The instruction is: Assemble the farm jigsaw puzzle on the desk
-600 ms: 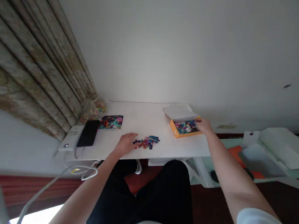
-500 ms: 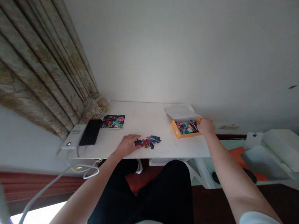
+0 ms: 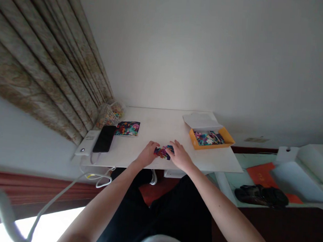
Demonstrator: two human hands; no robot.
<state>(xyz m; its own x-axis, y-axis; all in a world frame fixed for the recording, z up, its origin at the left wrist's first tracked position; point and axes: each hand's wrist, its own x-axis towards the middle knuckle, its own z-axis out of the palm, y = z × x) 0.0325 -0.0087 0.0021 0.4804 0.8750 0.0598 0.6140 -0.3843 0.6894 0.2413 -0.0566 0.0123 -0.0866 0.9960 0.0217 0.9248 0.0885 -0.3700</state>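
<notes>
A small joined cluster of jigsaw puzzle pieces [image 3: 163, 152], purple, red and blue, lies near the front edge of the white table. My left hand [image 3: 147, 154] grips its left end, fingers bent and closed against the pieces. At the right end, my right hand [image 3: 179, 155] has its thumb and fingers closed on the cluster and covers part of it. Whether a separate loose piece is between the right fingers cannot be made out. To the right stands an orange box [image 3: 197, 146] with its white lid folded back and many loose puzzle pieces [image 3: 209, 138] inside.
A colourful picture card [image 3: 128, 128] lies at the back left of the table [image 3: 156, 122]. Beside it are a black phone [image 3: 105, 139], a white box-like device [image 3: 87, 142] with a cable, and clear containers [image 3: 107, 114] of small coloured items. A glass shelf stands right.
My right hand has left the orange box and come left to the puzzle cluster. My left hand stays at the cluster's left end. The view has shifted slightly.
</notes>
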